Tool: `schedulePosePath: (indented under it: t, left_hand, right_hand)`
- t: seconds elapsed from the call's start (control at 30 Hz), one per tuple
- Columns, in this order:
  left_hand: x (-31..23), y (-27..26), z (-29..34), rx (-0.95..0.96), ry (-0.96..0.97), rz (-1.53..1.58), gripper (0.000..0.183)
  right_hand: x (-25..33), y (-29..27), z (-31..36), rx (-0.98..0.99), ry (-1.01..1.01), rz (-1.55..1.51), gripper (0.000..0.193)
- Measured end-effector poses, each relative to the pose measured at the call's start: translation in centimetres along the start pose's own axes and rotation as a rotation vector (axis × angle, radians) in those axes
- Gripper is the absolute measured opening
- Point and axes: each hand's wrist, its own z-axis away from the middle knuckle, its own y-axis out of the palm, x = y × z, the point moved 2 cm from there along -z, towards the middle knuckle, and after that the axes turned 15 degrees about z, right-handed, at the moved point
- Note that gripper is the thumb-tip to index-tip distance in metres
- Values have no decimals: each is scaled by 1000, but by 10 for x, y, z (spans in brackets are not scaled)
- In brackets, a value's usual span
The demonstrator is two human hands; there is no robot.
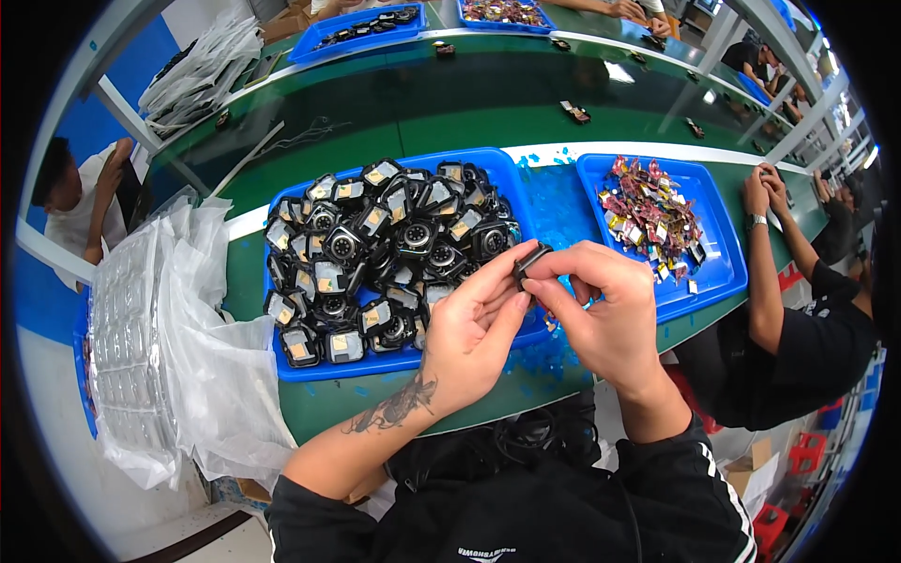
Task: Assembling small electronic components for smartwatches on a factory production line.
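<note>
A small black watch case (532, 264), seen edge-on, is held between my two hands over the gap between two blue trays. My left hand (477, 336) grips it from the left with fingers and thumb closed. From the right, my right hand (605, 305) pinches it between thumb and fingers. Left of my hands, a blue tray (399, 366) bears a heap of black smartwatch cases (375, 244), some with round sensor backs up, others showing grey and tan insides. The right-hand blue tray (721, 258) contains loose small coloured parts (652, 216), apparently flex cables and batteries.
Blue film scraps (554, 211) litter the bench between the trays. Plastic blister trays (131, 347) in white wrapping stand at the left. Beyond runs a green conveyor belt (450, 103) carrying scattered parts, including one small assembly (575, 113). A co-worker (798, 328) sits close on the right.
</note>
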Motion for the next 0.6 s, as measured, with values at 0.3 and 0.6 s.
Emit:
schedulePosePath:
  t: [0.3,0.6]
  left_hand:
    - [-3,3,2,64,64,-69,44]
    - [-2,2,-1,-25,243,-31,46]
  right_hand:
    - [-10,-4,-1,14,35,-7,24]
    - [-11,0,25,116,260,-358,20]
